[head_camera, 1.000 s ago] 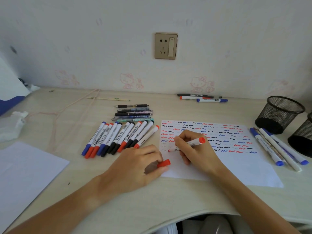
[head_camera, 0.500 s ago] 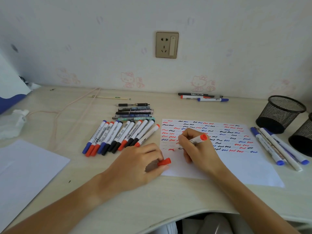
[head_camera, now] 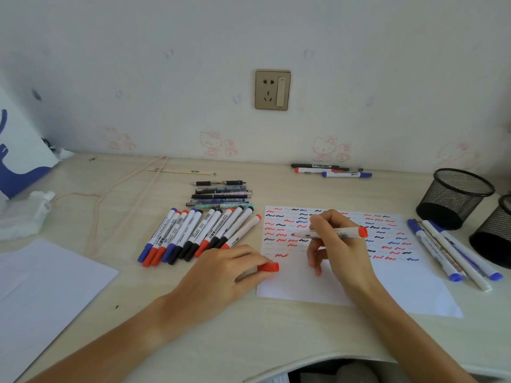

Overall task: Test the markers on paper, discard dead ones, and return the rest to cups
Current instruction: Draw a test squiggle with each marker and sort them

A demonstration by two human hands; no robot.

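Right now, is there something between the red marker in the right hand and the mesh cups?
Nothing visible. The red marker is lifted over the paper; only markers lying flat are before the mesh cups.

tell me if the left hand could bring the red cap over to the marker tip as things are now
Probably yes. The left hand pinches the red cap, and only bare paper lies between it and the tip of the red marker held by the right hand.

pale wall [head_camera: 166, 64], faint pink cartoon prints | brass-toned socket [head_camera: 273, 90] mid-wall | light wood-grain counter [head_camera: 276, 333] | soft daylight
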